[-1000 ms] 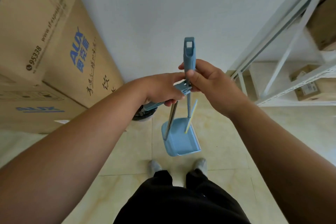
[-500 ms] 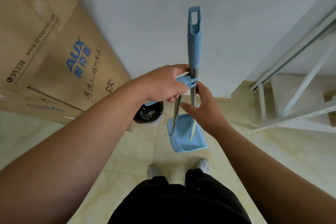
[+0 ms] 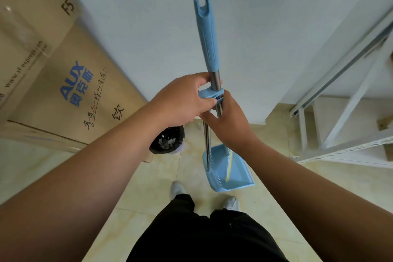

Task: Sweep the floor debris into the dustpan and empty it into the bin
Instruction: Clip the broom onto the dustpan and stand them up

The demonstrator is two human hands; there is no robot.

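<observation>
Well left of the fingers, stacked cardboard boxes [image 3: 63,83] against the wall [image 3: 148,17]. Below the left wrist, near but apart from everything held, the bin [image 3: 168,140]: black liner, pale scraps inside, partly covered by the forearm. Left hand [image 3: 182,102] clamped on the blue clip [image 3: 210,93] topping the steel shaft of the dustpan [image 3: 238,176], fingers curled round it. Threaded through that clip, the broom [image 3: 206,27], its blue grip now well above both sets of fingers; a second ago level with them, with the right hand wrapped on that grip. Since then slid upward through the clip, right hand [image 3: 229,121] dropped to the bare steel just beneath the clip and closed round it, touching the left fingertips. Probably means freeing the broom from the dustpan, so sweeping not yet begun and nothing to empty so far. Straight below the right fingers, that dustpan, tilted, low by the floor [image 3: 148,176] just ahead of the shoes [image 3: 177,188], a yellow strip [image 3: 230,166] lying in it. Far right of the fingers, a white metal rack [image 3: 340,112], cut off by the frame edge. Hard to make out: right fingertips, hidden behind the shaft; the broom head, possibly that yellow strip, cannot tell; any debris on the pale tiles, none plain to see; whether the dustpan touches the floor.
</observation>
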